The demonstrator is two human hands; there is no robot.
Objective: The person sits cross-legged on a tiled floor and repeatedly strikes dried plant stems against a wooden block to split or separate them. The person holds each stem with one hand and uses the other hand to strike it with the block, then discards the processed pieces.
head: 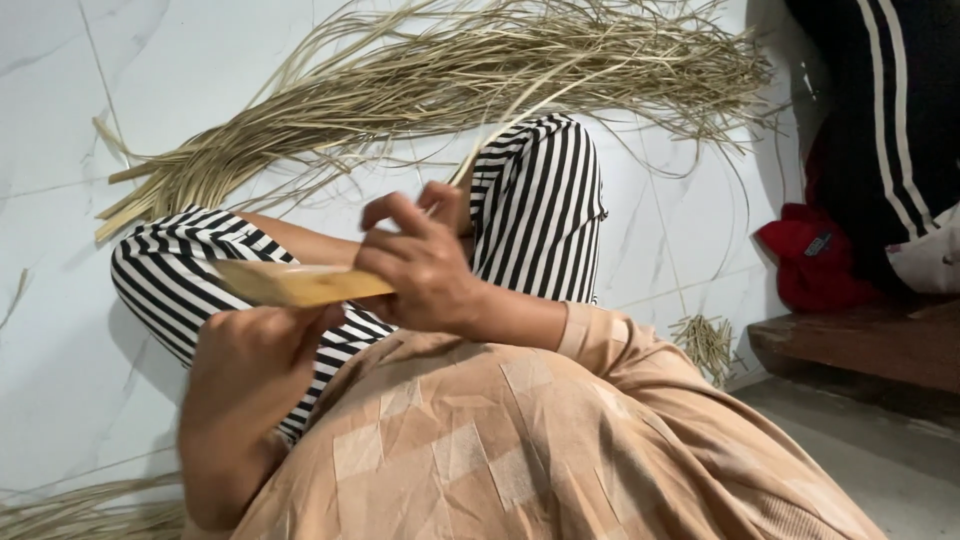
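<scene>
My right hand [425, 268] is closed around one end of a flat tan wooden blade [295, 284], which points left across my lap. A thin pale reed strip [500, 125] runs from the fingers of that hand up toward the pile. My left hand [255, 365] sits just below the blade with its back to the camera and its fingers curled. What those fingers grip is hidden. Both hands hover over my legs in black-and-white striped trousers [540, 210].
A big loose pile of dry reed strips [450, 70] lies on the white tiled floor [60, 120] beyond my knees. More strips [80, 510] lie at the bottom left, and a short bundle [708, 342] at the right. A wooden bench [870, 340] holds red cloth [815, 265] and dark clothing.
</scene>
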